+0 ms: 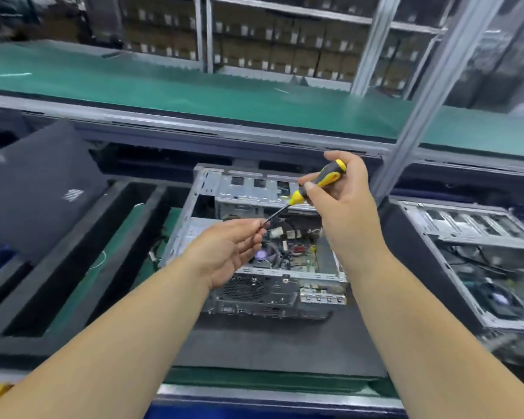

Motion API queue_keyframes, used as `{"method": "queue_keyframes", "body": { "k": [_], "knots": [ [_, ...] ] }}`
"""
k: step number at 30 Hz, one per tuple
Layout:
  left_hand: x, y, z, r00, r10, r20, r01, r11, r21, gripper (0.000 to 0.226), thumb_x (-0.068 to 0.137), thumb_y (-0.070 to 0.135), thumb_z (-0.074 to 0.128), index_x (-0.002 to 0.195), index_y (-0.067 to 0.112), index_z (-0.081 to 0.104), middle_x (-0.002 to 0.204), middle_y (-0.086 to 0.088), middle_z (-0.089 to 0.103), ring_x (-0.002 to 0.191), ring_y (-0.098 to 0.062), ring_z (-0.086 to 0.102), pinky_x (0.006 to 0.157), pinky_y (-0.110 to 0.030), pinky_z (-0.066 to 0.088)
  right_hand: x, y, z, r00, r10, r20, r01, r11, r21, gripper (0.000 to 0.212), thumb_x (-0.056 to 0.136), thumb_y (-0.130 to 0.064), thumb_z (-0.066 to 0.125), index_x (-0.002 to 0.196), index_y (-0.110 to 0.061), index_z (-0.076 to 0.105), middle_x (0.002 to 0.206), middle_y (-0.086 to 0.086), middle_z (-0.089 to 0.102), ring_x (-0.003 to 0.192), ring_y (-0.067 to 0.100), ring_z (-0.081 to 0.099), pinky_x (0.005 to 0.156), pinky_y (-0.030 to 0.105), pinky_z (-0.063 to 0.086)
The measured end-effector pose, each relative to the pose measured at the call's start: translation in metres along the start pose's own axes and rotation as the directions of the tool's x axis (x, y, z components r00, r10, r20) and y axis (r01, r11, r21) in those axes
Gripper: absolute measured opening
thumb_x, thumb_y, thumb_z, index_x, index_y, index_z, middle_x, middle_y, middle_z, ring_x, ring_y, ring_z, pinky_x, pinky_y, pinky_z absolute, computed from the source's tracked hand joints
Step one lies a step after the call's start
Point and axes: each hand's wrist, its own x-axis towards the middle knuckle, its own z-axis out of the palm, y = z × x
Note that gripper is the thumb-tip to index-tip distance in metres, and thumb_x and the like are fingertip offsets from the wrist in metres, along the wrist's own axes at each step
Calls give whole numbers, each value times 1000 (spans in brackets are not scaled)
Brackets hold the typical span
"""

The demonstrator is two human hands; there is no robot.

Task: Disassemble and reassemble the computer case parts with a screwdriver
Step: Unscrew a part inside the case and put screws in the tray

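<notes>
Centrally, item one: open computer case (273, 246), side panel off, lying on a dark foam mat (270, 346) on the worktop; bare metal frame, drive bays at the far end, fan grille and rear ports at the near end, cables and a circuit board visible inside. No brand legible on it.

Item two: screwdriver (313, 184), yellow-and-black handle, dark shaft, held in the air above the case, tip slanting down toward the left.

Right hand (342, 201): grip clenched around the screwdriver handle, thumb along its side.

Left hand (233, 246): palm up, fingertips pinched at the shaft's tip; whether a screw sits between them cannot be told.

Item three: black panel (40, 189), propped at the left, bearing a small pale striped mark, blurred and unreadable.

Item four: second open case (478, 261), at the right, apart from the first.

Item five: green-topped shelf (194, 89) beyond, with racks of brown cartons (270, 46) behind; their white labels too blurred to read.
</notes>
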Motion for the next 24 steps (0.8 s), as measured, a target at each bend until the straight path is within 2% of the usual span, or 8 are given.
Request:
{"method": "queue_keyframes", "body": {
  "k": [2,4,6,8,12,15,18,24],
  "knots": [
    [12,0,7,1000,-19,14,18,1000,7,9,90,6,63,94,4,71,77,-3,71,62,-6,65,60,-18,57,6,8,-7,1000,9,-19,-9,1000,-16,46,93,-11,62,128,-33,42,101,0,73,99,16,70,93,40,55],
    [26,3,10,999,-31,43,30,999,20,9,88,7,65,94,4,71,78,-4,71,64,-7,65,62,-19,58,15,15,-10,999,11,-44,-12,999,-35,48,91,-12,62,128,-34,41,100,-1,73,98,17,71,93,44,55],
    [40,7,13,995,-44,84,43,999,17,14,82,11,69,95,4,71,80,-5,71,64,-8,65,62,-19,57,25,20,-11,997,18,-81,-21,999,-31,47,91,-12,63,128,-33,42,100,1,73,96,19,71,93,49,55],
    [58,13,15,990,-61,124,64,998,-16,23,78,19,70,95,4,71,84,-7,72,68,-9,67,63,-21,58,36,24,-11,991,22,-130,-25,999,-24,47,92,-9,63,129,-29,42,99,3,73,95,20,72,92,47,56],
    [99,25,20,977,-94,189,94,996,8,34,99,32,51,110,5,67,107,-13,73,98,-18,71,85,-28,58,59,30,-13,974,24,-225,-34,998,-43,45,93,-6,62,128,-27,43,98,2,73,93,20,72,90,41,58],
    [129,30,23,982,-99,162,82,990,111,35,102,31,49,118,4,63,113,-14,69,106,-21,67,96,-31,52,77,38,-17,960,11,-281,-34,997,-76,45,94,-3,61,128,-25,42,97,3,74,91,18,72,85,31,58],
    [154,31,23,987,-53,152,10,962,273,28,99,23,56,118,4,63,115,-13,69,105,-20,68,94,-29,53,95,51,-23,949,-1,-315,-46,989,-141,45,93,-3,62,128,-25,43,95,1,73,90,15,72,84,30,59],
    [195,22,29,992,51,117,-113,774,623,13,95,20,60,103,25,69,109,0,71,104,-14,65,96,-30,49,132,93,-44,956,1,-294,-92,950,-298,47,93,-12,63,125,-38,41,96,-9,72,89,11,71,85,35,56]
  ]
}}
